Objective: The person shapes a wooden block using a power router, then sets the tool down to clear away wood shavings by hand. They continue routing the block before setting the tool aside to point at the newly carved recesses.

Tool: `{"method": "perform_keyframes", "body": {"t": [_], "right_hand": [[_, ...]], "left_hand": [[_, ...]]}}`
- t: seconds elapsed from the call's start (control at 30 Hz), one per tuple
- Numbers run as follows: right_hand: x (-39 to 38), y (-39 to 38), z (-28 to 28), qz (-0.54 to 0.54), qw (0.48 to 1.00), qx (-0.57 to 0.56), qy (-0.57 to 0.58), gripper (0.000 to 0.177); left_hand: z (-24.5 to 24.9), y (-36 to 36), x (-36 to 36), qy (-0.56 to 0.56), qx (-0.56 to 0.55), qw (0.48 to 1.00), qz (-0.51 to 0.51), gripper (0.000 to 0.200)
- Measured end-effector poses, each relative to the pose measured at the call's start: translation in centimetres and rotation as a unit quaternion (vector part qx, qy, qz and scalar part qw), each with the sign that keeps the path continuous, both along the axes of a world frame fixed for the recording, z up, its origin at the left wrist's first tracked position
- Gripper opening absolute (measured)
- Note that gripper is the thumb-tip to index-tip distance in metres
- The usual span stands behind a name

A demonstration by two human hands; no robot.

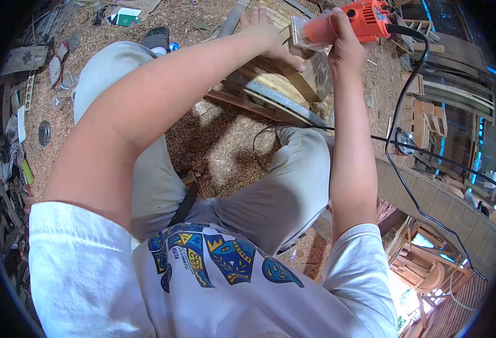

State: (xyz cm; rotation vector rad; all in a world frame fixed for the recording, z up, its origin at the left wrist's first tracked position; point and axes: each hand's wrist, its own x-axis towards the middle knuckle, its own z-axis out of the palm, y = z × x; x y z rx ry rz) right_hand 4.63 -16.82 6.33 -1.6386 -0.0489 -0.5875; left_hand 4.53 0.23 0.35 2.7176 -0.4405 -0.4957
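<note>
My right hand (346, 48) is wrapped around an orange trim router (366, 19) with a clear plastic base. The router's base is at the upper end of a thick wooden block (310, 81). On the block's left side, my left hand (265, 39) lies flat with fingers stretched out and the thumb toward the router. Beneath the block is a low wooden work surface (253, 79) with a grey metal-like strip (284, 100) along its near edge. What the router's bit touches is hidden.
A black power cord (408, 93) runs from the router down the right side. Wood shavings (219, 152) cover the ground between my legs. Stacked wooden pieces (425, 115) and a wide plank (445, 188) lie at right. A shoe (156, 38) shows at upper left.
</note>
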Motion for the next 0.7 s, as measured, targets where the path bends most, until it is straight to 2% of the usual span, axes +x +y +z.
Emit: {"method": "perform_keyframes", "body": {"t": [0.13, 0.57, 0.63, 0.7], "right_hand": [[0.2, 0.8, -0.3, -0.01, 0.999, -0.008, -0.036, 0.059], [1.2, 1.0, -1.4, -0.018, 0.999, 0.034, -0.006, 0.062], [1.4, 1.1, -1.5, -0.012, 0.999, 0.011, -0.05, 0.064], [1.5, 1.0, -1.6, -0.01, 0.999, 0.002, -0.047, 0.064]], "left_hand": [[0.1, 0.2, 0.0, -0.003, -0.001, 1.0, 0.002, 0.174], [0.3, 0.2, -0.2, -0.005, 0.003, 1.0, 0.006, 0.175], [0.3, 0.2, -0.2, -0.002, 0.002, 1.0, 0.007, 0.174], [0.3, 0.1, -0.2, -0.002, 0.006, 1.0, 0.007, 0.174]]}}
